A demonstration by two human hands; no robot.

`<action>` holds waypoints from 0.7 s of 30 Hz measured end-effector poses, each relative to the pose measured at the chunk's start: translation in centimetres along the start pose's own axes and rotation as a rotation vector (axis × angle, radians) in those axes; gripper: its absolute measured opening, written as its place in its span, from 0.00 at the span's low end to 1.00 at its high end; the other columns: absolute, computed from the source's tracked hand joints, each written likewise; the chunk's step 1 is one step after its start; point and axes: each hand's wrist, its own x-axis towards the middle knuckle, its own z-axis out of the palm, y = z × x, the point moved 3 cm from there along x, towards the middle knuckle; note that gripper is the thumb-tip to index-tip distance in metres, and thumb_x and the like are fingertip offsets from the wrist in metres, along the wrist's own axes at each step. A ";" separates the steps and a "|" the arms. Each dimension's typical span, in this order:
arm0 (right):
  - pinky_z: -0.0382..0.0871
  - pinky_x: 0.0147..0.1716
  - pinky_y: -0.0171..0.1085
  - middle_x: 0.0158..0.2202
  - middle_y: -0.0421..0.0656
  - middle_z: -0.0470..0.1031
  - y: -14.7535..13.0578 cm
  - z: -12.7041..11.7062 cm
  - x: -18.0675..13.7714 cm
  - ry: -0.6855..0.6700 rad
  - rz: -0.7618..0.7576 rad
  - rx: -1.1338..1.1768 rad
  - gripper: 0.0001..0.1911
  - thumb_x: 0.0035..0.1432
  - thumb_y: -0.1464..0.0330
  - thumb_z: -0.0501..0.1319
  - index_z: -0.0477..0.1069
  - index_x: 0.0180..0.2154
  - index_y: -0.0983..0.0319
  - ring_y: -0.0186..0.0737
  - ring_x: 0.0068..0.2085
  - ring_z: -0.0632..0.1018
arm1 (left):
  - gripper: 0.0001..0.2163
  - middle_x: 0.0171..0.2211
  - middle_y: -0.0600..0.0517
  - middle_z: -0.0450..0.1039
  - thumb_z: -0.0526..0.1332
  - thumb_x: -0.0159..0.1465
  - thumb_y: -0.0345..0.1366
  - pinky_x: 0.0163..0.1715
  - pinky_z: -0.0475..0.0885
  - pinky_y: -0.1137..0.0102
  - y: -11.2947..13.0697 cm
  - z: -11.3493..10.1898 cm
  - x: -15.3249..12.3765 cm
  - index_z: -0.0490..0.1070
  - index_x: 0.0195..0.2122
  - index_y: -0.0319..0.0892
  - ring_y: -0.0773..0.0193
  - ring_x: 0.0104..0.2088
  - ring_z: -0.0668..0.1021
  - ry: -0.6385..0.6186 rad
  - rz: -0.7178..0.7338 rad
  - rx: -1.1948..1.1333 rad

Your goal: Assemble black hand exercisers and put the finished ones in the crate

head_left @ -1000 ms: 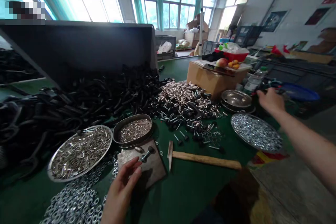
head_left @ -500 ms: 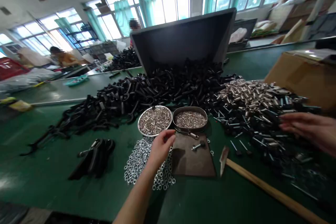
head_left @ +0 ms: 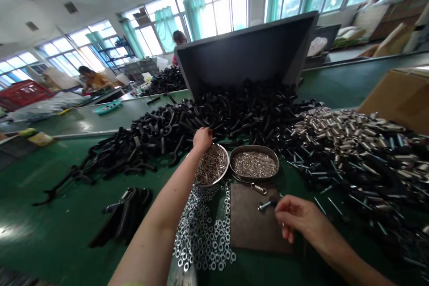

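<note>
Bolt (head_left: 264, 206) in right hand (head_left: 298, 220), left (head_left: 202, 138) on pile (head_left: 251, 103)

Tabletop (head_left: 67, 241): green cover, running wide to my left and right.
Far middle: dark bin (head_left: 248, 53), tipped up with its mouth toward me.
Below the bin: heap of black hooked parts (head_left: 208, 116), trailing off to my left.
Right: heap of silver sleeves (head_left: 345, 129), with black-headed bolts (head_left: 335, 174) along its near edge and a cardboard box (head_left: 398, 98) behind it.
Centre: round tray (head_left: 212, 165) of pins and oval tray (head_left: 254, 164) of small silver bits, side by side at the foot of the black heap.
Nearest me: loose washers (head_left: 204, 232), just left of a brown plate (head_left: 251, 228).
Near left: bundle of black clamps (head_left: 124, 216), apart from the heap.
</note>
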 end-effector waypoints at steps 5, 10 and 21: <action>0.60 0.14 0.30 0.15 0.32 0.64 2.3 0.3 0.9 -0.062 0.077 -0.039 0.20 0.43 0.52 0.63 0.62 0.25 0.61 0.29 0.14 0.68 | 0.12 0.48 0.44 0.68 0.57 0.59 0.28 0.49 0.66 0.66 2.1 3.2 3.1 0.72 0.43 0.42 0.56 0.52 0.68 -0.037 0.078 0.092; 0.61 0.14 0.30 0.15 0.33 0.65 2.9 -0.4 1.3 -0.062 0.071 -0.030 0.21 0.42 0.51 0.63 0.64 0.27 0.61 0.30 0.15 0.69 | 0.12 0.50 0.36 0.65 0.56 0.60 0.29 0.49 0.66 0.59 3.8 5.1 4.7 0.70 0.45 0.34 0.49 0.53 0.67 -0.036 0.034 0.079; 0.70 0.36 0.39 0.34 0.43 0.77 0.5 -2.5 0.8 0.214 -0.316 -0.663 0.08 0.56 0.68 0.56 0.74 0.33 0.59 0.40 0.35 0.77 | 0.09 0.35 0.45 0.74 0.58 0.62 0.37 0.40 0.73 0.66 3.5 0.4 0.6 0.71 0.40 0.38 0.61 0.38 0.76 -0.113 -0.076 -0.375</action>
